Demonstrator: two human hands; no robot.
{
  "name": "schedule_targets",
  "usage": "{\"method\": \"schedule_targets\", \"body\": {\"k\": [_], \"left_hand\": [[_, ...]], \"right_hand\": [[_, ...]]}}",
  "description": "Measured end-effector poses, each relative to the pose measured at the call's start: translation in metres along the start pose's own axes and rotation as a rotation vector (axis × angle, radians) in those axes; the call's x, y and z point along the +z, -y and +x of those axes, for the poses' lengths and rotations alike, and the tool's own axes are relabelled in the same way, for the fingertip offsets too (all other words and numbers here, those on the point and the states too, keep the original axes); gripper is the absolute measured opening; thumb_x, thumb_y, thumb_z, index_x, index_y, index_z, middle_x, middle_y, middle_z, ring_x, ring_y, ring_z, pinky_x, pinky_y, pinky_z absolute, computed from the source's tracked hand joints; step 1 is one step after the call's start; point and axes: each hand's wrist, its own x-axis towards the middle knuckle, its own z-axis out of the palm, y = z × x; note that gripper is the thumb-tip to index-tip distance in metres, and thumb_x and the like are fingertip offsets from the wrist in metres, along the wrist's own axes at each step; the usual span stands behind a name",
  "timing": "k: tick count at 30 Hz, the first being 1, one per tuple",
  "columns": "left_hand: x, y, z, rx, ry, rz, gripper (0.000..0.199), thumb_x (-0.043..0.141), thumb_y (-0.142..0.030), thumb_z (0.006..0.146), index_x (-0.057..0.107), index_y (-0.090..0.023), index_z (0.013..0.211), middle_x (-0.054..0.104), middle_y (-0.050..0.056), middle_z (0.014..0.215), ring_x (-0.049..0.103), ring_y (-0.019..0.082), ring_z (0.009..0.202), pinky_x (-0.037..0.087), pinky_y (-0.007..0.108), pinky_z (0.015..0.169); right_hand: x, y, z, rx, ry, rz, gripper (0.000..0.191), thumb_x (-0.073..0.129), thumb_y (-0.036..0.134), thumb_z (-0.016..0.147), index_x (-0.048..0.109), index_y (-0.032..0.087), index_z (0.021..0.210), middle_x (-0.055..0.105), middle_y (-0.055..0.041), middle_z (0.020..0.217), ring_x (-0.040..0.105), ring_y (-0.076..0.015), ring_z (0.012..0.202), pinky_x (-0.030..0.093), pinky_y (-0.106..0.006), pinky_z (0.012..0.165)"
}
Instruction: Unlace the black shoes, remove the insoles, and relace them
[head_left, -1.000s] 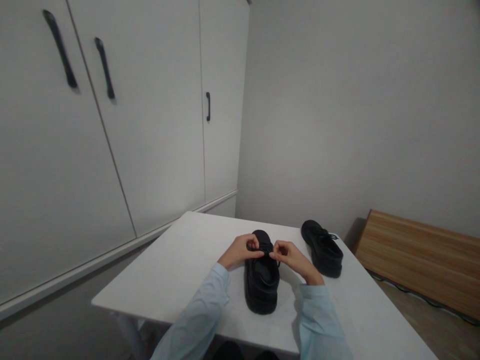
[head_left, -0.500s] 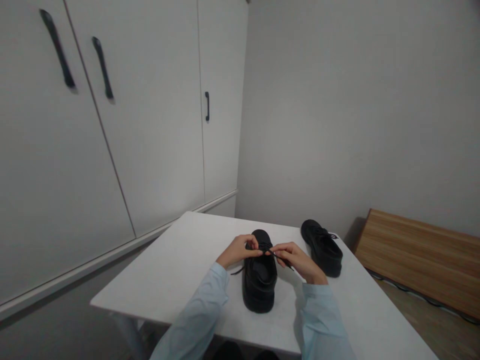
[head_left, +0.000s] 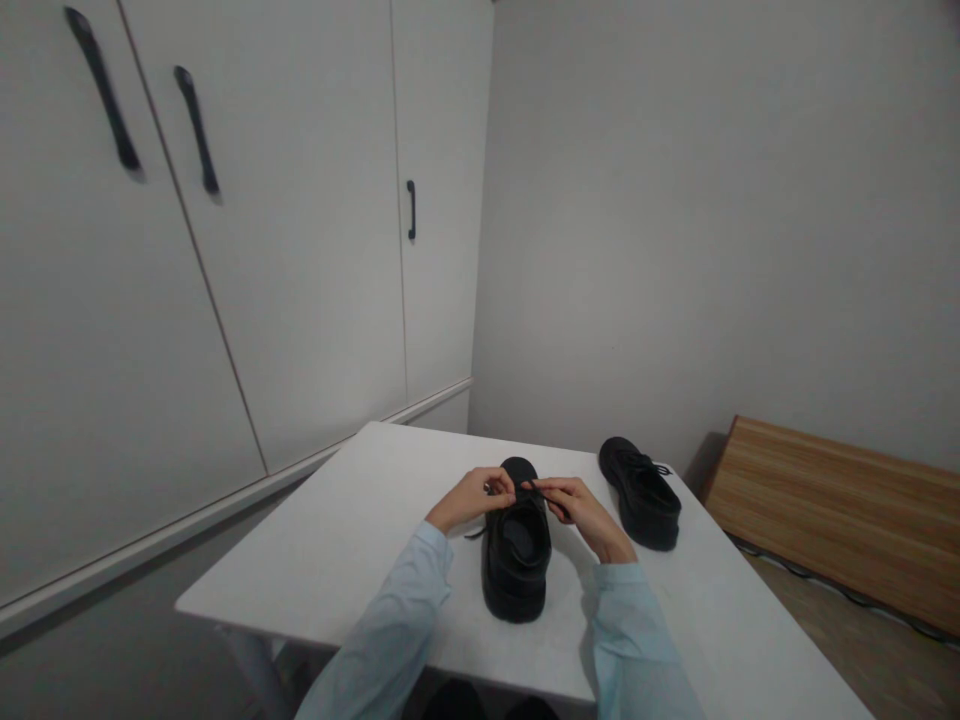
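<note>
A black lace-up shoe point(head_left: 516, 580) stands on the white table in front of me, its toe pointing away. Over its lacing, my left hand point(head_left: 476, 496) is closed in a pinch on the shoelace near the tongue. A loose lace end point(head_left: 474, 535) sticks out below that hand, left of the shoe. From the right side, my right hand point(head_left: 581, 510) pinches another stretch of the black shoelace point(head_left: 538, 490) between thumb and fingers. The fingertips of both hands hide part of the lacing.
A second black shoe point(head_left: 643, 497) stands at the table's right edge, its laces tied. The white table point(head_left: 337, 560) meets white cabinets point(head_left: 315, 250) on the left. A wooden board point(head_left: 832, 510) leans by the grey wall at the right.
My right hand has shifted slightly up and left, along with the lace it holds. My left hand stays over the lacing. The whole view has moved a little.
</note>
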Motion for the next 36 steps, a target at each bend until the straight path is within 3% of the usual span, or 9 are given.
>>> {"method": "schedule_targets", "body": {"k": [4, 9, 14, 23, 29, 33, 36], "left_hand": [[-0.004, -0.003, -0.004, 0.017, -0.002, 0.004, 0.014, 0.060, -0.013, 0.067, 0.058, -0.015, 0.081, 0.061, 0.001, 0.078, 0.056, 0.013, 0.075, 0.041, 0.025, 0.073], [-0.008, -0.003, -0.006, 0.140, -0.084, 0.204, 0.012, 0.055, -0.007, 0.070, 0.061, -0.015, 0.075, 0.060, 0.000, 0.077, 0.055, 0.014, 0.077, 0.042, 0.025, 0.075], [-0.010, 0.010, -0.001, 0.297, -0.175, 0.415, 0.020, 0.054, -0.007, 0.077, 0.069, -0.018, 0.069, 0.062, 0.004, 0.090, 0.058, 0.015, 0.085, 0.043, 0.027, 0.080], [-0.004, 0.012, -0.001, 0.345, -0.239, 0.798, 0.018, 0.062, -0.018, 0.081, 0.071, -0.027, 0.094, 0.067, 0.005, 0.098, 0.056, 0.019, 0.088, 0.037, 0.035, 0.081], [0.010, 0.007, 0.000, 0.297, -0.385, 0.742, 0.016, 0.060, -0.034, 0.083, 0.072, -0.027, 0.092, 0.069, 0.006, 0.096, 0.052, 0.022, 0.090, 0.031, 0.039, 0.084], [0.018, 0.004, 0.002, 0.227, -0.470, 0.636, 0.011, 0.065, -0.033, 0.079, 0.074, -0.026, 0.081, 0.071, 0.005, 0.088, 0.053, 0.022, 0.087, 0.032, 0.039, 0.083], [0.020, 0.001, 0.004, 0.178, -0.470, 0.547, 0.006, 0.070, -0.029, 0.075, 0.073, -0.024, 0.073, 0.071, 0.004, 0.082, 0.056, 0.021, 0.084, 0.035, 0.037, 0.081]], "right_hand": [[0.001, -0.002, 0.000, 0.039, 0.017, 0.043, 0.037, 0.059, 0.033, 0.074, 0.071, 0.013, 0.102, 0.035, 0.0089, 0.041, 0.022, -0.0049, 0.040, 0.012, -0.021, 0.042], [0.002, -0.002, 0.000, 0.092, 0.025, 0.129, 0.042, 0.064, 0.036, 0.071, 0.070, 0.011, 0.104, 0.039, 0.0087, 0.040, 0.023, -0.0037, 0.038, 0.011, -0.021, 0.041], [0.004, -0.001, 0.000, 0.099, 0.042, 0.188, 0.044, 0.069, 0.038, 0.068, 0.070, 0.010, 0.103, 0.040, 0.0089, 0.040, 0.024, -0.0027, 0.037, 0.010, -0.020, 0.040], [0.005, -0.001, 0.000, 0.090, 0.025, 0.169, 0.042, 0.068, 0.039, 0.070, 0.071, 0.011, 0.102, 0.044, 0.0068, 0.043, 0.028, -0.0037, 0.037, 0.012, -0.021, 0.039], [0.005, -0.002, 0.000, 0.045, 0.006, 0.103, 0.040, 0.067, 0.039, 0.073, 0.071, 0.012, 0.103, 0.046, 0.0060, 0.046, 0.030, -0.0043, 0.039, 0.013, -0.021, 0.040], [0.005, 0.001, -0.001, 0.028, -0.012, 0.074, 0.040, 0.067, 0.040, 0.073, 0.072, 0.012, 0.100, 0.045, 0.0060, 0.045, 0.028, -0.0043, 0.040, 0.013, -0.022, 0.041], [0.005, 0.003, -0.001, 0.021, -0.046, 0.029, 0.038, 0.068, 0.040, 0.072, 0.073, 0.012, 0.097, 0.046, 0.0056, 0.045, 0.028, -0.0046, 0.041, 0.014, -0.021, 0.041]]}}
